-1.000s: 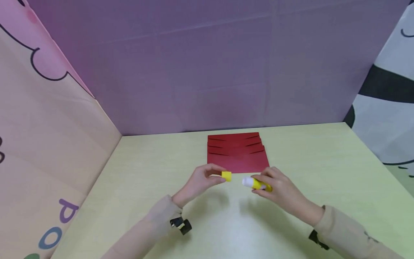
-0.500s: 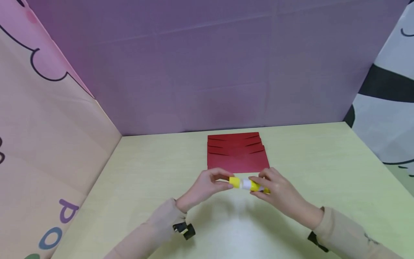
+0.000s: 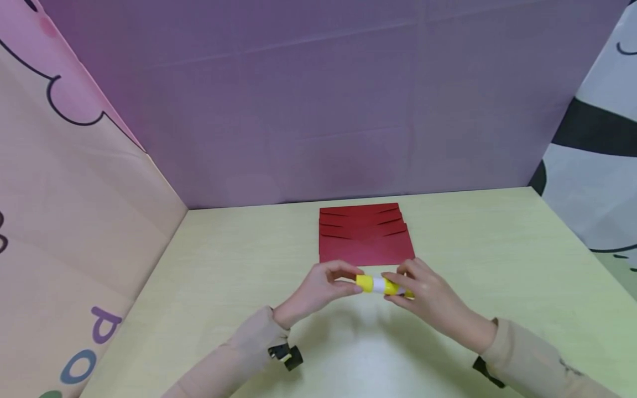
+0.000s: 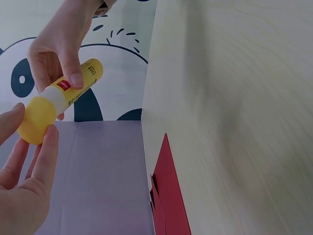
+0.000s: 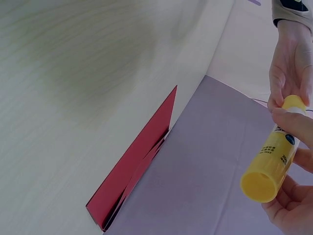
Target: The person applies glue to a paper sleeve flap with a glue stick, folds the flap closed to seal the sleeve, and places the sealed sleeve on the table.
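Observation:
In the head view, a yellow and white glue stick is held level above the table between both hands. My left hand pinches its yellow cap between thumb and fingers. The right hand grips the barrel with thumb and fingers. Seen from the left wrist, the cap meets the white collar of the stick, and a small red label shows on the barrel. From the right wrist, the round yellow base of the glue stick faces the camera.
Red folded paper pieces lie overlapped on the pale table, just beyond the hands. A purple backdrop rises behind the table. Printed panels flank the left side, with another patterned panel at the right.
The left hand has moved right with the cap, from apart from the glue stick onto its white end. Over the last half second the cap has shifted slightly farther right. The red paper has not moved.

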Tool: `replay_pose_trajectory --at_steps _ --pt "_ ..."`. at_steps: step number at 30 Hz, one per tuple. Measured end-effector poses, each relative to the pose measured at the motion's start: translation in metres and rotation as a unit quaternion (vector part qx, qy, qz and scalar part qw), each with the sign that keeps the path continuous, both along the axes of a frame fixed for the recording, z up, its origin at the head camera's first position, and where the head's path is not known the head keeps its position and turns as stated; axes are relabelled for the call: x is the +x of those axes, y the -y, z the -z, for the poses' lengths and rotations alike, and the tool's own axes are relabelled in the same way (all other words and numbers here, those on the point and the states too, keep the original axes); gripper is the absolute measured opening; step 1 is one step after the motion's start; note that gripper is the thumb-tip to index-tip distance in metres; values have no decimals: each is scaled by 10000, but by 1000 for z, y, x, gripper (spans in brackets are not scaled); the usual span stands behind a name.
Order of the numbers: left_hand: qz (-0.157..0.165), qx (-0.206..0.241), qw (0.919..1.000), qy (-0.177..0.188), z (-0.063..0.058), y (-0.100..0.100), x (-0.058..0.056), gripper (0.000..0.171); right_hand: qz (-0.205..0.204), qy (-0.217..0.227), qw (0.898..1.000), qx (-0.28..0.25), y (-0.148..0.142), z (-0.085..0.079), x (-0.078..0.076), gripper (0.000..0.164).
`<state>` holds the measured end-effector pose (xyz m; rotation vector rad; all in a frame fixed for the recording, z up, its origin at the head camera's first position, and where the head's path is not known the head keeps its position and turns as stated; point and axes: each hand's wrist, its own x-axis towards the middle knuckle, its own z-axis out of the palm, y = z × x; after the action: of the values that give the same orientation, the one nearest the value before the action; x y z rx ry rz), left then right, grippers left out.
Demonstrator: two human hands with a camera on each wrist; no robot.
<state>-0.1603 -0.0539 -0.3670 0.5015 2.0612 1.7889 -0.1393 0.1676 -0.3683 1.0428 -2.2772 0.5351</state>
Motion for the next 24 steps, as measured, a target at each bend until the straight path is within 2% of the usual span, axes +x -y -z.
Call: replay_pose_trajectory --at_steps 9,24 --pt "102 188 9997 -122 -2 -2 3 27 -131 -60 9999 -19 1 0 0 48" --pt "-103 27 9984 -561 0 -5 7 24 -239 -140 9996 -15 5 2 -1 45"
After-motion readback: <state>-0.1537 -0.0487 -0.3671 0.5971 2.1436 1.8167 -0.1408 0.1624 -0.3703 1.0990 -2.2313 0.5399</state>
